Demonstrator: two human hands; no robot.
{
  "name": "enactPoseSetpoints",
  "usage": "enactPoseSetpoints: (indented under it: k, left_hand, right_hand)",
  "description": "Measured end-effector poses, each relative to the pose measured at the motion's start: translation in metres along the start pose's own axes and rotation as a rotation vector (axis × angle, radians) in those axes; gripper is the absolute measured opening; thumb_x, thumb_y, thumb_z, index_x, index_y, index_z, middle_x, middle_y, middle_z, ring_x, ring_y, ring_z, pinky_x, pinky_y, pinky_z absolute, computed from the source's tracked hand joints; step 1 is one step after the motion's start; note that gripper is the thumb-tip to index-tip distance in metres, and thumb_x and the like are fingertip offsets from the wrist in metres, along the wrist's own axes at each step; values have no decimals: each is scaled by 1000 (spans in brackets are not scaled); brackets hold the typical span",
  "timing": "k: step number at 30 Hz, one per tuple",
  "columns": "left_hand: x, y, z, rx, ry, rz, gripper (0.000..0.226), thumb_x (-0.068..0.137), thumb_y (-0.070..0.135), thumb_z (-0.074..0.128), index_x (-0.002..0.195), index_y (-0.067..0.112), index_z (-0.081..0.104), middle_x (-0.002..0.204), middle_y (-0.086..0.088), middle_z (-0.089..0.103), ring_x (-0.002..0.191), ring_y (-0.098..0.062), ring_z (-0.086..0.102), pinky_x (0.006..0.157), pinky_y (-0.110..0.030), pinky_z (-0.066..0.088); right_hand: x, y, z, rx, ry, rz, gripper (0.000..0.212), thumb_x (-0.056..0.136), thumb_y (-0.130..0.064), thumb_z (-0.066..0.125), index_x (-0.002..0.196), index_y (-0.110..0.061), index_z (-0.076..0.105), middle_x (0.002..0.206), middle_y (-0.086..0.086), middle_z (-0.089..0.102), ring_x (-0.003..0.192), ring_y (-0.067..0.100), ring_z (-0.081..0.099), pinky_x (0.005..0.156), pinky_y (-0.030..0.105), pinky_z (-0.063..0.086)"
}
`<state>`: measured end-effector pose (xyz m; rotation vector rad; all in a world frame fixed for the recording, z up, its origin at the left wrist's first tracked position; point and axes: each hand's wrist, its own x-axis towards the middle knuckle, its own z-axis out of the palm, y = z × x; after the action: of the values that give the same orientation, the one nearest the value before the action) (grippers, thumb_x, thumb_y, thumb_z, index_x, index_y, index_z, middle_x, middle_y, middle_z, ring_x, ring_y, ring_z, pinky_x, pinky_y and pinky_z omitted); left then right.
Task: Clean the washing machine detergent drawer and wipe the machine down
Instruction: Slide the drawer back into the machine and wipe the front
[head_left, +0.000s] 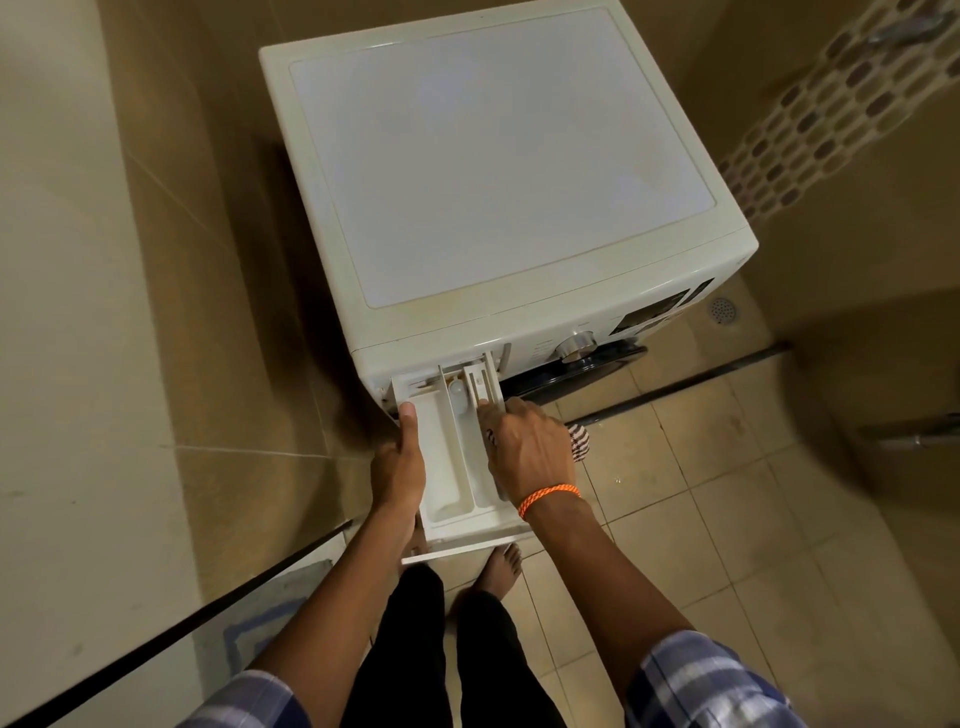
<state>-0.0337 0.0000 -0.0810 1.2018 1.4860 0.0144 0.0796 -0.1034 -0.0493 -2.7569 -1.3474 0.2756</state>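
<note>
A white front-loading washing machine (493, 171) stands below me, seen from above. Its white detergent drawer (452, 467) is pulled far out of the front left corner, showing its compartments. My left hand (400, 462) grips the drawer's left wall, thumb along the rim. My right hand (530, 447) rests over the drawer's right side, fingers reaching into the rear compartment; a striped cloth (581, 441) shows under the palm. An orange band circles the right wrist.
Beige tiled walls close in on the left and right. A silver dial (575, 347) and a dark door edge (576, 374) sit on the machine's front. A floor drain (723, 310) lies at right. My bare feet (498, 566) stand on the tiled floor under the drawer.
</note>
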Motion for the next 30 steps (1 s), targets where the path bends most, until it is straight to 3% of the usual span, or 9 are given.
enactPoseSetpoints:
  k: [5, 10, 13, 16, 20, 25, 30]
  left_hand:
    - [0, 1, 5, 5, 21, 20, 70, 95, 81, 31, 67, 16, 32, 61, -1, 31, 55, -15, 30, 55, -30, 23]
    - [1, 1, 10, -36, 20, 19, 74, 85, 86, 28, 72, 14, 40, 61, -2, 38, 56, -16, 36, 56, -29, 27]
    - [-4, -2, 16, -84, 34, -15, 68, 99, 75, 33, 87, 12, 53, 70, -3, 51, 62, -16, 47, 57, -28, 35]
    - [-8, 0, 19, -115, 28, -53, 65, 101, 73, 37, 100, 13, 58, 85, -7, 62, 72, -19, 57, 62, -30, 44]
    - [-10, 0, 19, -129, 78, -65, 65, 97, 79, 37, 87, 17, 53, 78, -6, 56, 68, -19, 51, 62, -32, 41]
    - [-15, -4, 21, -111, 124, 6, 67, 101, 73, 38, 67, 15, 40, 61, -2, 41, 57, -17, 39, 58, -31, 30]
    - [-3, 1, 15, -49, 94, -2, 70, 96, 81, 36, 66, 17, 33, 60, -2, 35, 54, -16, 33, 56, -31, 25]
  right_hand:
    - [-1, 3, 7, 0, 27, -17, 42, 80, -18, 89, 118, -15, 73, 86, 6, 69, 77, 23, 70, 63, 35, 60]
    - [-1, 4, 10, -4, 50, -25, 47, 76, -19, 92, 118, -15, 72, 83, 6, 68, 73, 23, 68, 60, 34, 59]
    - [0, 5, 6, 17, 32, -4, 42, 81, -17, 88, 120, -15, 72, 84, 6, 67, 75, 23, 67, 62, 36, 59]
    - [3, 8, -1, 26, 11, -25, 35, 85, -19, 86, 118, -17, 73, 82, 4, 66, 73, 22, 67, 63, 35, 59]
    - [6, 8, -6, 50, 3, -6, 26, 89, -18, 82, 114, -20, 74, 82, 2, 65, 76, 22, 66, 65, 34, 59]
    - [-3, 5, -8, 62, 11, 5, 31, 85, -13, 82, 114, -18, 74, 87, 6, 68, 81, 25, 68, 67, 37, 61]
    - [3, 3, -9, 56, -13, 9, 31, 87, -17, 83, 116, -16, 73, 89, 7, 69, 81, 25, 69, 68, 37, 62]
